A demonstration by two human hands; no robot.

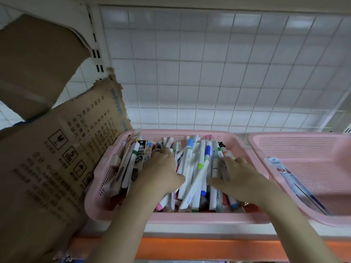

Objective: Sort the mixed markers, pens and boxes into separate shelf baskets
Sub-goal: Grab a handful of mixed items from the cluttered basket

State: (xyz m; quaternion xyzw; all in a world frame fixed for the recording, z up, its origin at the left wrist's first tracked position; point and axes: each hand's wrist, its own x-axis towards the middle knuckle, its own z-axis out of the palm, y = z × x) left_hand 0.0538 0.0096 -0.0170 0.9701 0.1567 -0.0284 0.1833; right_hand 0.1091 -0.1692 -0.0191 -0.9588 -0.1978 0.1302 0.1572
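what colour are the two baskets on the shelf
Both are pink: the full basket and the one beside it, clearest in the head view.

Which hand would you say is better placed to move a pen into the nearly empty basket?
Right, probably: the right hand lies in the full basket beside the nearly empty basket; the left hand is farther.

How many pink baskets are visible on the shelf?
2. The full pink basket sits in the middle under both hands; the second pink basket, nearly empty, sits beside it at right, partly cut off.
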